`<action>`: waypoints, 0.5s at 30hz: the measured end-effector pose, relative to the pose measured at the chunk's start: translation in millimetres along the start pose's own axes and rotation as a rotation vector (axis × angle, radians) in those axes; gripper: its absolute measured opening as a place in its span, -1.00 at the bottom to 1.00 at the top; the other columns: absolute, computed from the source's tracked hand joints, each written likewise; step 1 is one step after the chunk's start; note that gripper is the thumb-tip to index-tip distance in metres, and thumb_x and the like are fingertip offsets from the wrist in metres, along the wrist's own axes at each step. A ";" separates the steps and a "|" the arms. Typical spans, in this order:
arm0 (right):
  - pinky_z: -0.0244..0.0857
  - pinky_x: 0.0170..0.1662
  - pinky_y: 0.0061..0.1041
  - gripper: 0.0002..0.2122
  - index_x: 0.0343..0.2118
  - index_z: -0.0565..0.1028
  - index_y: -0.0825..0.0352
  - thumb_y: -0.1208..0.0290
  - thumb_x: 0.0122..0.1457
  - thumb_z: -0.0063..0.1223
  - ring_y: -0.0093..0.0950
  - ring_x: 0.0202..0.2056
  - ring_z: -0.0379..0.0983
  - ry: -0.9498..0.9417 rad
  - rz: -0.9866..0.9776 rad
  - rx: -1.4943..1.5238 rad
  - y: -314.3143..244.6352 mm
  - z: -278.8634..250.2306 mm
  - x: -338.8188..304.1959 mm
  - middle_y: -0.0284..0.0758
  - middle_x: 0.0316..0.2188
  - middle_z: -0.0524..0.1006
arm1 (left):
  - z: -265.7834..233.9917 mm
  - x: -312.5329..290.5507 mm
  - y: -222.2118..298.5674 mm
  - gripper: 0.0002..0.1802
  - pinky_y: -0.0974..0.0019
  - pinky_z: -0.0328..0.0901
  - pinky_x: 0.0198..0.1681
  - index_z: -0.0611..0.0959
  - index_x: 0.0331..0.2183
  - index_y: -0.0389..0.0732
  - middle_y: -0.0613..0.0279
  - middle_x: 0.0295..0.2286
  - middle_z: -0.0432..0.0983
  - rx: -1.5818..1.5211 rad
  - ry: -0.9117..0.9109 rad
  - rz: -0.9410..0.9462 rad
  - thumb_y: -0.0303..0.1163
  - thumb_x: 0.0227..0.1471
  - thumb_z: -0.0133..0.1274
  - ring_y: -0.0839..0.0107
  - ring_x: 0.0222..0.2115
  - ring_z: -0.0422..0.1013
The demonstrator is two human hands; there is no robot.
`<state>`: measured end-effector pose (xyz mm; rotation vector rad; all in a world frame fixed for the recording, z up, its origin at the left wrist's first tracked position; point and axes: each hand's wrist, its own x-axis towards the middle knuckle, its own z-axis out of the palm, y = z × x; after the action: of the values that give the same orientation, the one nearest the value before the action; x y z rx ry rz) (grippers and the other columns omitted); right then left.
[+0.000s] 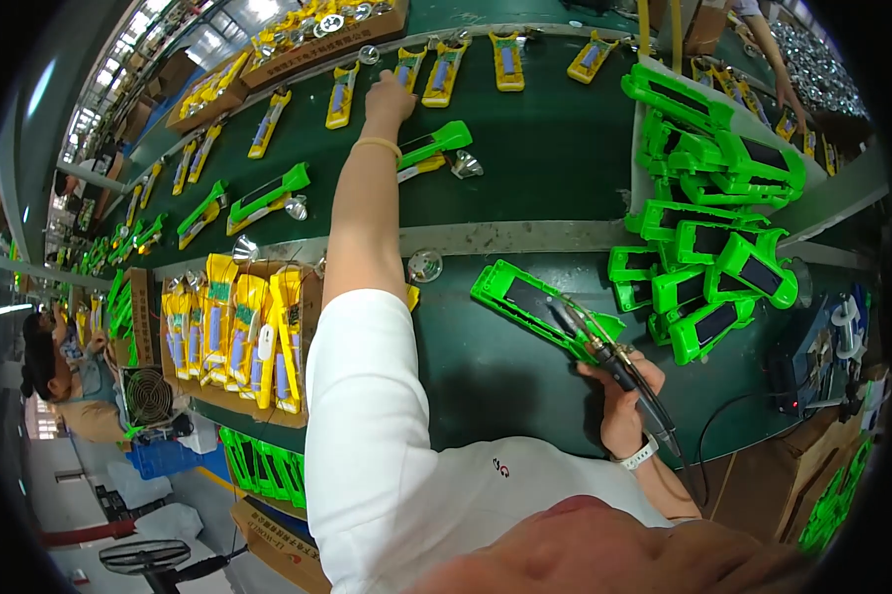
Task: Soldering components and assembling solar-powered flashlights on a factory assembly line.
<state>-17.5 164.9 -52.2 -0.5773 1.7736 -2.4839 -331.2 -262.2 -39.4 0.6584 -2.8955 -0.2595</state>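
Observation:
My left arm stretches forward across the green conveyor belt, and my left hand (391, 103) is closed at the near end of a yellow casing (409, 67), partly hiding it. In my right hand (626, 398) is a soldering iron (616, 366) with a black handle and a thin metal tube along it. The iron's front end is above a green lamp housing (525, 302) that lies open side up on the bench. A round clear reflector (425, 265) rests near my left forearm. Beyond that arm, a green housing (446, 139) lies on the belt with a reflector (467, 164) beside it.
Green housings (718, 168) are heaped at the right. A carton (286, 411) of yellow casings stands left of my arm. More yellow casings (508, 61) line the belt. A blue soldering station (800, 346) sits far right. Another person's arm (771, 54) reaches in at upper right.

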 end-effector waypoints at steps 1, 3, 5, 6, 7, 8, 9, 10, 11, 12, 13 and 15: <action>0.27 -0.08 -0.06 -0.57 -0.07 0.07 0.16 0.03 0.13 -0.15 -0.12 -0.03 0.25 0.040 -0.039 -0.017 0.2 -1.4 -1.9 -0.28 -0.07 0.12 | -0.5 -1.1 -6.3 -0.31 0.18 0.30 -0.13 0.28 -0.17 -0.35 -0.17 -0.23 0.41 -0.029 0.077 -0.046 -0.17 -0.27 0.21 0.06 -0.19 0.38; 0.25 -0.06 -0.07 -0.58 -0.08 0.10 0.16 0.02 0.13 -0.14 -0.14 -0.03 0.25 0.103 -0.081 0.023 -4.6 0.4 -0.2 -0.29 -0.07 0.15 | -12.5 1.5 -32.6 -0.36 0.19 0.31 -0.16 0.37 -0.21 -0.38 -0.12 -0.27 0.44 -0.122 0.139 -0.040 -0.19 -0.30 0.22 0.07 -0.23 0.40; 0.27 -0.08 -0.09 -0.58 -0.09 0.12 0.15 0.00 0.12 -0.15 -0.16 -0.05 0.28 0.160 -0.120 0.037 -6.4 -1.8 -0.4 -0.25 -0.06 0.23 | -43.5 -15.8 -24.3 -0.41 0.29 0.31 -0.25 0.43 -0.19 -0.34 0.03 -0.30 0.46 -0.293 0.003 0.112 -0.20 -0.27 0.20 0.22 -0.32 0.43; 0.29 -0.10 -0.10 -0.58 -0.09 0.12 0.14 -0.01 0.12 -0.16 -0.15 -0.08 0.31 0.145 -0.130 0.075 -8.5 -3.4 -2.1 -0.23 -0.06 0.26 | -60.8 -30.3 -28.7 -0.41 0.36 0.29 -0.26 0.43 -0.15 -0.31 0.12 -0.31 0.46 -0.505 -0.050 0.161 -0.21 -0.24 0.19 0.33 -0.35 0.41; 0.32 -0.12 -0.12 -0.57 -0.08 0.11 0.13 -0.03 0.12 -0.17 -0.15 -0.11 0.34 0.130 -0.139 0.114 -9.5 -6.1 -3.7 -0.21 -0.07 0.29 | -77.0 -48.2 -31.1 -0.40 0.43 0.26 -0.27 0.43 -0.11 -0.28 0.21 -0.33 0.45 -0.716 -0.103 0.206 -0.22 -0.22 0.17 0.44 -0.37 0.38; 0.36 -0.19 -0.15 -0.56 -0.07 0.10 0.12 -0.05 0.12 -0.19 -0.14 -0.17 0.39 0.108 -0.133 0.119 -9.1 -8.8 -6.3 -0.17 -0.10 0.35 | -98.6 -77.9 -21.6 -0.42 0.48 0.23 -0.25 0.42 -0.10 -0.27 0.25 -0.32 0.43 -0.827 -0.158 0.309 -0.25 -0.19 0.15 0.51 -0.37 0.34; 0.37 -0.21 -0.15 -0.57 -0.07 0.09 0.12 -0.04 0.13 -0.20 -0.14 -0.18 0.40 0.050 -0.036 0.138 -12.2 -9.1 -7.7 -0.16 -0.12 0.35 | -122.7 -114.7 -16.0 -0.43 0.52 0.20 -0.23 0.40 -0.08 -0.27 0.29 -0.31 0.41 -0.937 -0.208 0.404 -0.28 -0.17 0.13 0.58 -0.37 0.29; 0.38 -0.23 -0.16 -0.57 -0.06 0.09 0.13 -0.03 0.14 -0.22 -0.14 -0.19 0.40 -0.015 0.060 0.155 -17.2 -7.6 -8.2 -0.15 -0.14 0.36 | -139.4 -144.4 -19.0 -0.42 0.52 0.18 -0.19 0.39 -0.06 -0.27 0.29 -0.28 0.39 -1.014 -0.311 0.420 -0.30 -0.17 0.13 0.57 -0.33 0.29; 0.38 -0.24 -0.15 -0.61 -0.05 0.05 0.14 0.02 0.18 -0.28 -0.14 -0.21 0.40 -0.072 0.134 0.197 -17.0 -5.3 -9.6 -0.12 -0.16 0.37 | -152.2 -173.1 -21.6 -0.41 0.51 0.17 -0.15 0.37 -0.04 -0.28 0.29 -0.24 0.38 -1.089 -0.416 0.436 -0.33 -0.16 0.13 0.56 -0.29 0.29; 0.38 -0.24 -0.15 -0.63 -0.03 0.01 0.14 0.08 0.21 -0.32 -0.15 -0.22 0.41 -0.095 0.203 0.216 -16.5 -3.1 -11.7 -0.12 -0.18 0.37 | -164.6 -207.7 -21.7 -0.41 0.47 0.17 -0.10 0.36 -0.04 -0.28 0.27 -0.21 0.37 -1.053 -0.464 0.468 -0.38 -0.16 0.12 0.51 -0.22 0.30; 0.38 -0.24 -0.17 -0.63 -0.01 -0.01 0.15 0.11 0.22 -0.32 -0.17 -0.23 0.41 -0.104 0.257 0.192 -14.1 -4.4 -14.3 -0.12 -0.18 0.37 | -174.8 -239.8 -19.9 -0.39 0.41 0.17 -0.04 0.36 -0.04 -0.28 0.27 -0.20 0.37 -1.031 -0.620 0.434 -0.38 -0.18 0.15 0.46 -0.15 0.29; 0.37 -0.16 -0.31 -0.65 -0.04 0.00 0.29 0.22 0.24 -0.30 -0.25 -0.18 0.40 -0.010 0.237 -0.160 -18.8 -5.5 -10.5 -0.08 -0.17 0.33 | -165.7 -296.8 -16.7 -0.36 0.32 0.18 -0.02 0.38 -0.06 -0.23 0.21 -0.15 0.35 -1.048 -0.891 0.501 -0.38 -0.24 0.24 0.41 -0.11 0.28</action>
<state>-6.1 179.0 -39.4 -0.3599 1.9239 -2.1961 -28.0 -168.3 83.4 -0.4786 -2.7753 -2.1819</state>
